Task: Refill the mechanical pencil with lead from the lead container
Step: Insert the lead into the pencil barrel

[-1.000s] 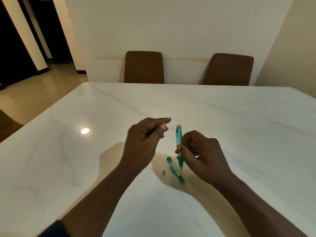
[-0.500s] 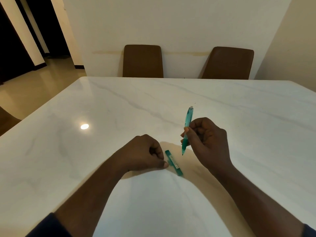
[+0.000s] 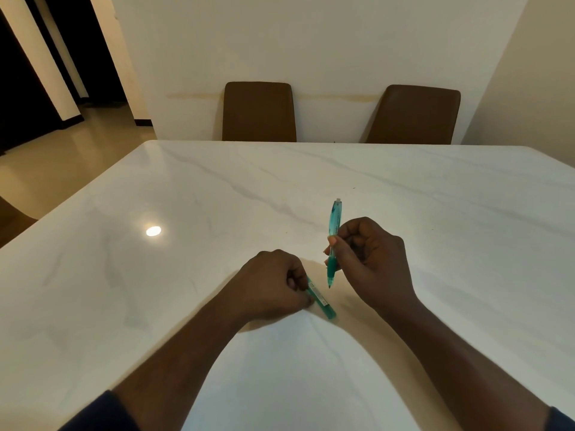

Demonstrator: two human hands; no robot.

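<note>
A teal mechanical pencil (image 3: 335, 227) stands nearly upright, tip down and just above the white marble table (image 3: 435, 213), pinched in my right hand (image 3: 371, 262). A flat teal lead container (image 3: 322, 301) lies on the table just left of the pencil tip. My left hand (image 3: 273, 286) rests on the table with curled fingers closed on the container's far end. The container's near end sticks out free toward me. The small dark piece seen earlier beside the container is hidden under my left hand.
Two brown chairs (image 3: 259, 112) (image 3: 413, 115) stand at the table's far edge against a cream wall. A ceiling light reflects on the tabletop (image 3: 153, 231) to the left. A dark doorway opens at the far left.
My left hand dropped from beside the pencil's top to the table and closed on the lead container. My right hand moved the pencil right and slightly away.
</note>
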